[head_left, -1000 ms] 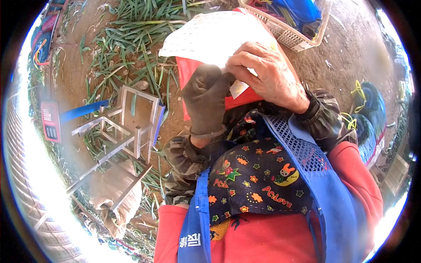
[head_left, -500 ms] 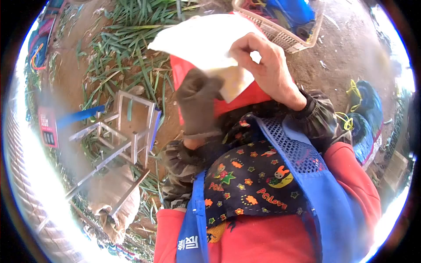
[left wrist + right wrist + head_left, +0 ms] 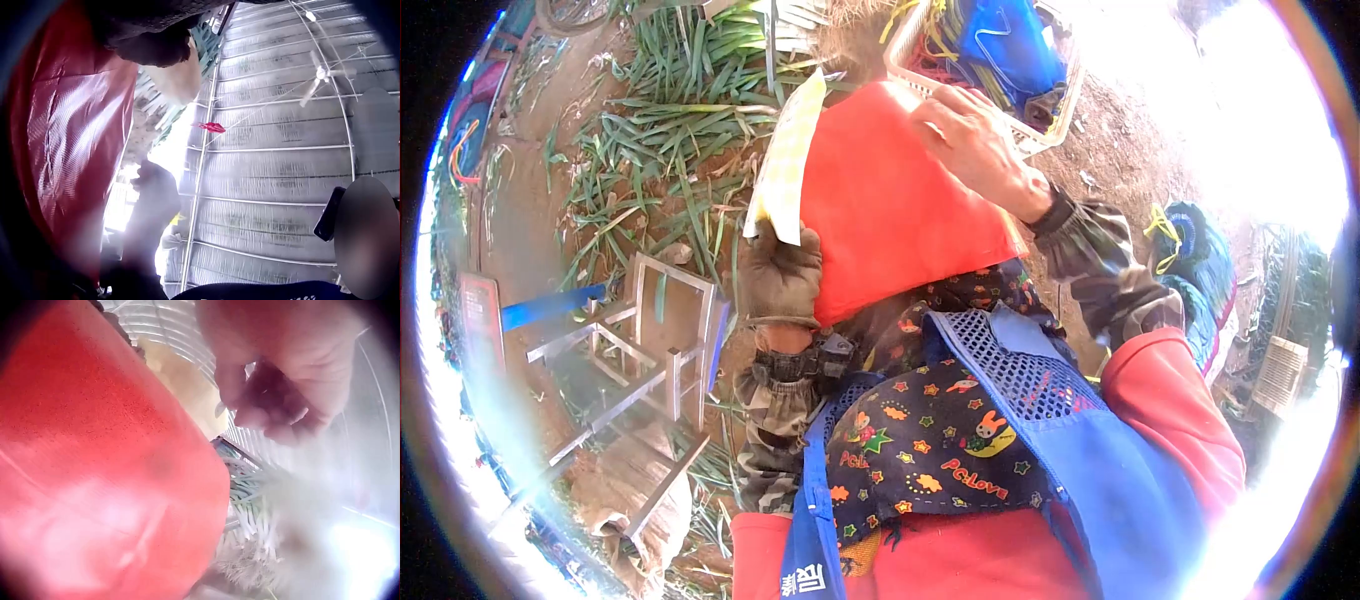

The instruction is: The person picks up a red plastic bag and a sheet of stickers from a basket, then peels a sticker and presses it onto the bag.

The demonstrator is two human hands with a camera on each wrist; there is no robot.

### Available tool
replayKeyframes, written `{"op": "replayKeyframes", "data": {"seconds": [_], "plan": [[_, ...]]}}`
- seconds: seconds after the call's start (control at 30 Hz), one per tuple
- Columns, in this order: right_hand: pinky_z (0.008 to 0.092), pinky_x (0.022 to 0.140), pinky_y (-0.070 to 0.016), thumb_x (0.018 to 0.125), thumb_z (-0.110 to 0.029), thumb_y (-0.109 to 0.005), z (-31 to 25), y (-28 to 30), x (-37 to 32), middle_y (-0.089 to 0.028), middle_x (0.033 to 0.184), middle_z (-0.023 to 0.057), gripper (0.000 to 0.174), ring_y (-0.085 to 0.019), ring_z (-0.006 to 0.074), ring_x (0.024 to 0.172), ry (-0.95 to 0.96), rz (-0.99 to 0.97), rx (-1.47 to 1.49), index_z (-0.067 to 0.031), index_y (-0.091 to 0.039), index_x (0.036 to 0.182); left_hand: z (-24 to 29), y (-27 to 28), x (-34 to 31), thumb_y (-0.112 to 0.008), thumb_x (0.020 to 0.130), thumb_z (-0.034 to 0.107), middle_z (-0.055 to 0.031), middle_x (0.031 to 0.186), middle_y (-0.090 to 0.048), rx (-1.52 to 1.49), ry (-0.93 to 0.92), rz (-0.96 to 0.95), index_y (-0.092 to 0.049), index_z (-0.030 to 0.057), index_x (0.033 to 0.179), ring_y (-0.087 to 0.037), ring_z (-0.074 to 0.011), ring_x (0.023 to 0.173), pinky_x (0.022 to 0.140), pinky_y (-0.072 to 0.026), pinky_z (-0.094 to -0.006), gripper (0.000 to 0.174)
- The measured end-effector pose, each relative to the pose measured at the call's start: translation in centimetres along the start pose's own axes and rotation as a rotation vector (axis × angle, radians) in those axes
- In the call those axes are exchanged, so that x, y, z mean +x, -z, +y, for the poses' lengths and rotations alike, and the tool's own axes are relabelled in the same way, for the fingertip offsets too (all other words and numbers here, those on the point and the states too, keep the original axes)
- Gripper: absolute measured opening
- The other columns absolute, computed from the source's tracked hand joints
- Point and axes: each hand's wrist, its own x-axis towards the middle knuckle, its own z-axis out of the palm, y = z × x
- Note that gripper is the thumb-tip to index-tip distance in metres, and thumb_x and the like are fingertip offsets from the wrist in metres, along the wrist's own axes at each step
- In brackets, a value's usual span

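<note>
My gloved left hand [image 3: 780, 275] grips the lower end of a pale yellow and white paper sheet [image 3: 788, 160], which stands tilted up along the left edge of a red plastic-covered surface [image 3: 900, 200] over my lap. The sheet [image 3: 181, 381] also shows beyond the red edge in the right wrist view. Over the far right part of the red surface is my bare right hand [image 3: 975, 135]. In the right wrist view that hand [image 3: 287, 369] has its fingers curled with thumb and fingertips close together; I cannot tell whether something small is pinched there.
A pale plastic basket [image 3: 1050, 135] with a blue bag [image 3: 1010, 50] stands at the far right. Long green leek-like leaves [image 3: 680, 130] cover the ground at left. A metal frame [image 3: 640, 350] stands near a beige sack [image 3: 635, 490]. Blue-covered shoes [image 3: 1200, 260] lie at right.
My hands have moved apart. The left hand has swung the sheet leftward and turned it up on edge, uncovering the red surface. The right hand has let go of the sheet.
</note>
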Motion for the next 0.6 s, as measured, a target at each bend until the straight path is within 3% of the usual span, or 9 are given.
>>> {"op": "replayKeyframes", "data": {"seconds": [0.07, 0.23, 0.37, 0.43, 0.53, 0.57, 0.6], "plan": [[0.0365, 0.075, -0.0480, 0.081, -0.007, -0.066, 0.3, -0.3, 0.6, -0.058, 0.091, 0.0075, 0.014, -0.059, 0.0250, 0.084, 0.086, -0.058, -0.059, -0.0044, -0.062, 0.094, -0.3, -0.5, -0.2, -0.059, 0.093, 0.010, -0.0108, 0.088, -0.067, 0.007, -0.039, 0.103, -0.062, 0.0002, 0.108, -0.059, -0.0228, 0.075, 0.069, -0.0484, -0.0358, 0.018], [0.0366, 0.083, -0.0466, 0.083, -0.010, -0.066, 0.8, -0.1, 0.2, -0.057, 0.102, 0.0069, 0.025, -0.057, 0.0247, 0.097, 0.286, -0.235, -0.109, -0.0044, -0.062, 0.107, 0.1, 0.4, -0.2, -0.059, 0.093, 0.011, -0.0116, 0.087, -0.066, -0.051, -0.016, 0.012, -0.062, -0.0009, 0.109, -0.057, -0.0235, 0.074, 0.068, -0.0480, -0.0360, 0.020], [0.0443, 0.093, -0.0413, 0.088, -0.025, -0.062, 0.7, -0.6, -1.0, -0.058, 0.111, 0.0066, 0.033, -0.054, 0.0240, 0.108, 0.149, -0.274, 0.019, -0.0118, -0.059, 0.119, 0.6, 1.1, 0.1, -0.059, 0.094, 0.011, -0.0130, 0.088, -0.066, -0.077, 0.023, 0.027, -0.061, -0.0017, 0.111, -0.058, -0.0237, 0.075, 0.068, -0.0485, -0.0359, 0.022], [0.0461, 0.095, -0.0403, 0.090, -0.029, -0.062, -0.5, 0.5, -1.2, -0.057, 0.116, 0.0082, 0.040, -0.052, 0.0254, 0.113, 0.167, -0.210, -0.120, -0.0134, -0.056, 0.126, 0.2, 0.6, 0.1, -0.058, 0.094, 0.011, -0.0136, 0.088, -0.065, -0.023, -0.033, 0.054, -0.060, -0.0016, 0.113, -0.058, -0.0236, 0.075, 0.067, -0.0485, -0.0355, 0.022], [0.0470, 0.101, -0.0348, 0.089, -0.027, -0.062, -0.9, -1.0, -2.2, -0.046, 0.137, 0.0109, 0.040, -0.043, 0.0276, 0.126, 0.049, -0.281, -0.255, -0.0160, -0.054, 0.127, -0.1, -0.2, -0.3, -0.056, 0.095, 0.011, -0.0138, 0.087, -0.065, 0.061, -0.041, 0.095, -0.060, -0.0014, 0.115, -0.058, -0.0230, 0.076, 0.067, -0.0486, -0.0351, 0.023], [0.0511, 0.103, -0.0308, 0.089, -0.033, -0.060, -0.9, -1.4, -2.4, -0.047, 0.137, 0.0116, 0.042, -0.041, 0.0305, 0.128, 0.000, -0.306, -0.170, -0.0161, -0.053, 0.127, -0.2, -0.3, -0.3, -0.056, 0.096, 0.011, -0.0138, 0.086, -0.065, 0.091, -0.036, 0.105, -0.060, -0.0013, 0.115, -0.058, -0.0227, 0.076, 0.067, -0.0487, -0.0350, 0.023], [0.0508, 0.102, -0.0326, 0.089, -0.033, -0.060, -0.6, -1.3, -2.5, -0.047, 0.136, 0.0123, 0.042, -0.042, 0.0306, 0.126, 0.027, -0.288, -0.196, -0.0152, -0.054, 0.127, -0.2, -0.5, -0.2, -0.056, 0.096, 0.011, -0.0135, 0.086, -0.064, 0.119, -0.048, 0.094, -0.060, -0.0013, 0.115, -0.058, -0.0223, 0.075, 0.067, -0.0484, -0.0348, 0.023]]}}
